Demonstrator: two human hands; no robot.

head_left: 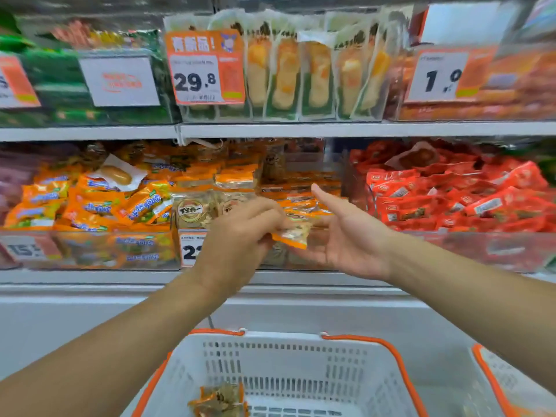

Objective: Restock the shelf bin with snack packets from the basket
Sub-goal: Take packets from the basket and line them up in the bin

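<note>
My left hand (pixel 240 233) pinches a small orange-edged snack packet (pixel 293 231) in front of the middle shelf bin (pixel 288 260). My right hand (pixel 346 233) lies open, palm up, right beside and under the packet, fingers straight and pointing at the bin. The bin holds similar orange and clear packets (pixel 237 179). Below, a white basket with orange rim (pixel 301 365) holds a few of the same packets (pixel 219 401) at its bottom.
Left bin holds orange and yellow packets (pixel 90 203); right bin holds red packets (pixel 451 197). The upper shelf carries upright pouches (pixel 301 73) and price tags (pixel 204 67). A second basket edge (pixel 493 377) shows at the lower right. A white ledge runs below the shelf.
</note>
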